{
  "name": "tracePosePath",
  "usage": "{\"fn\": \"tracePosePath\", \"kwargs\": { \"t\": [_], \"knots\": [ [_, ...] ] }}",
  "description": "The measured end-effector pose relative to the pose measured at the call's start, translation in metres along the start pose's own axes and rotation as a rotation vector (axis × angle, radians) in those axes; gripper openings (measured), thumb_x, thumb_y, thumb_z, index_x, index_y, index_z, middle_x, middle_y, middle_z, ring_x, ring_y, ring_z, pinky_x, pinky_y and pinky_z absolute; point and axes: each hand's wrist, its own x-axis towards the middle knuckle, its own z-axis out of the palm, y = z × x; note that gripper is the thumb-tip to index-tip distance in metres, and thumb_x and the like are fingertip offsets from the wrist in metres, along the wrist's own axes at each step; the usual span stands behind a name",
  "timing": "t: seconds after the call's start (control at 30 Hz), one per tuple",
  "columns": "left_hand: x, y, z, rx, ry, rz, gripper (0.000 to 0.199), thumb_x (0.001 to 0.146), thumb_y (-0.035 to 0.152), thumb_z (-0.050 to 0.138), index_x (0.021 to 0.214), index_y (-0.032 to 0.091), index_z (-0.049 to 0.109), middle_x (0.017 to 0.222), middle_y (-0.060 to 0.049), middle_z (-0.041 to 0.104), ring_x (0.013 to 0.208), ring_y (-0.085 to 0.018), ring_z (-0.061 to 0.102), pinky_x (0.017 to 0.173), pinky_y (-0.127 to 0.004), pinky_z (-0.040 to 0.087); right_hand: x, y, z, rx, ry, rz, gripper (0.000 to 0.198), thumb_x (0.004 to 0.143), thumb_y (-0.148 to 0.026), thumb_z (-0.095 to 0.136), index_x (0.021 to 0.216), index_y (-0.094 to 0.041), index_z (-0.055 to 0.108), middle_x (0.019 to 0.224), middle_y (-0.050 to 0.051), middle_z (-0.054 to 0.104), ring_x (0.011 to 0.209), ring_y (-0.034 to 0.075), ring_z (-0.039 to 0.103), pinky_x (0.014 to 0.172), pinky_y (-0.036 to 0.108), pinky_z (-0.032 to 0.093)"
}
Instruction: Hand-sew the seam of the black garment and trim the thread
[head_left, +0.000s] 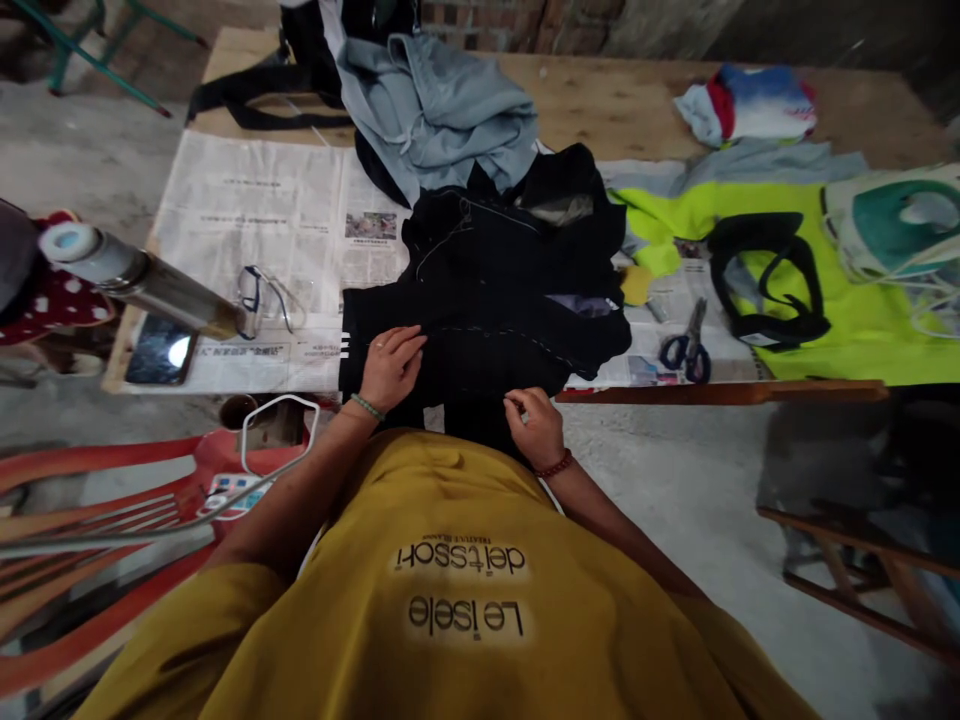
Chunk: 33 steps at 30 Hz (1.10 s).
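Observation:
A black garment (480, 270) lies spread over newspaper near the table's front edge, with white basting stitches running along it. My left hand (388, 368) rests on its left part, fingers stretched out together over the cloth and a ring on one of them. At the front edge of the garment is my right hand (535, 428), its thumb and forefinger pinched together. Anything between those fingertips is too small to make out. Loose white thread shows on the upper part of the cloth.
Scissors (686, 345), a black strap loop (814, 310), a yellow-green garment (847, 355) and an iron (900, 225) are to the right. Leftward are glasses (262, 298), a bottle (157, 285) and a phone (159, 350). Grey clothing (442, 110) is piled behind; a red chair (202, 460) stands at left.

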Motion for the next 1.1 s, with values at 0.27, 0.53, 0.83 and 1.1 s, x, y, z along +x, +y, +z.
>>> {"fn": "tracePosePath", "kwargs": {
  "t": [0.27, 0.53, 0.83, 1.1],
  "knots": [
    [-0.031, -0.022, -0.003, 0.271, -0.178, -0.057, 0.047, 0.088, 0.046, 0.047, 0.132, 0.030, 0.051, 0.149, -0.006, 0.038, 0.140, -0.036, 0.026, 0.112, -0.063, 0.013, 0.031, 0.005, 0.003, -0.519, -0.337, -0.307, 0.021, 0.083, -0.025, 0.054, 0.100, -0.018, 0.066, 0.096, 0.010, 0.062, 0.090, 0.021, 0.052, 0.082, 0.034, 0.033],
    [-0.026, -0.027, -0.011, 0.252, -0.270, -0.067, 0.051, 0.087, 0.043, 0.049, 0.135, 0.030, 0.048, 0.151, -0.004, 0.034, 0.141, -0.035, 0.023, 0.113, -0.059, 0.011, 0.038, 0.020, 0.003, -0.637, -0.318, -0.298, 0.022, 0.078, -0.012, 0.050, 0.095, -0.015, 0.065, 0.092, 0.011, 0.059, 0.090, 0.023, 0.048, 0.080, 0.035, 0.030],
    [-0.025, -0.029, -0.010, 0.212, -0.276, -0.074, 0.051, 0.087, 0.042, 0.047, 0.136, 0.026, 0.049, 0.151, -0.007, 0.033, 0.141, -0.036, 0.020, 0.113, -0.058, 0.005, 0.034, 0.037, -0.042, -0.300, -0.108, -0.397, 0.019, 0.087, -0.021, 0.047, 0.097, -0.019, 0.062, 0.097, 0.008, 0.062, 0.093, 0.019, 0.054, 0.085, 0.033, 0.041],
    [-0.027, 0.018, -0.024, -0.089, 0.032, -0.125, 0.036, 0.082, 0.036, 0.059, 0.115, 0.023, 0.064, 0.134, -0.008, 0.053, 0.127, -0.028, 0.043, 0.111, -0.046, 0.025, 0.088, 0.171, -0.175, -0.492, 0.515, 0.414, 0.020, 0.082, -0.022, 0.046, 0.093, -0.010, 0.057, 0.102, 0.021, 0.056, 0.100, 0.026, 0.049, 0.092, 0.045, 0.037]
  ]
}}
